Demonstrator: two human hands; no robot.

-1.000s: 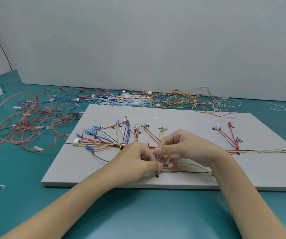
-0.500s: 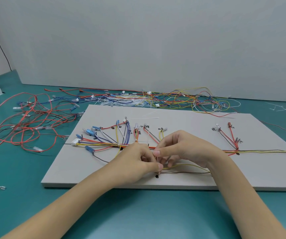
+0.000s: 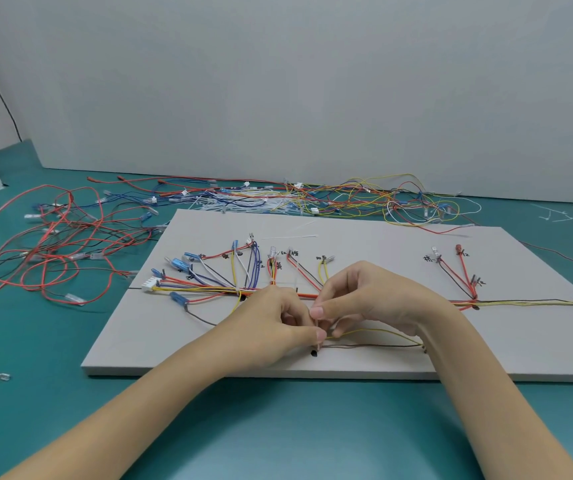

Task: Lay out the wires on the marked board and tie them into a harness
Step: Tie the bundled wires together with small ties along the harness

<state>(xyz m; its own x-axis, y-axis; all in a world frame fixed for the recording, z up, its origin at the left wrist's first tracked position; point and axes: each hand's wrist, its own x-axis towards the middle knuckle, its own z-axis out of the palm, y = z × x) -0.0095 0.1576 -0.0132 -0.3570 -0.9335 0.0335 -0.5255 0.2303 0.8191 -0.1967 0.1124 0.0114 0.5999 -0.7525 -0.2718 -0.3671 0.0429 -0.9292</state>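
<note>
Head view, both hands at the near-centre of the marked board (image 3: 364,233), which lies flat on the teal table (image 3: 278,427).

Left hand (image 3: 271,323): fingers curled, thumb and forefinger pinching a thin pale strip, apparently a cable tie (image 3: 316,327), just above a black dot (image 3: 314,353) marked on the board. Right hand (image 3: 368,299): fingers bent, thumb and forefinger pinching the same strip from the other side, fingertips of the two hands nearly touching. Judged purpose: one hand steadies the tie at the marked tie point while the other feeds or pulls its tail. Whether the tie is already closed I cannot tell; it is too small and partly hidden.

The yellow wire (image 3: 378,332) and the brown wire (image 3: 368,346) run out to the right from under the pinch, passing below the right wrist; these seem to be the pair being bound.

The main trunk of the harness (image 3: 209,289) lies along the board's marked line, just behind the left hand, with a white connector (image 3: 150,283) at its left end and branches fanned toward handwritten labels. A second branch group (image 3: 458,275) sits well apart on the right.

Loose red wires (image 3: 53,244) lie on the table to the left; a mixed pile (image 3: 330,199) lies behind the board.
</note>
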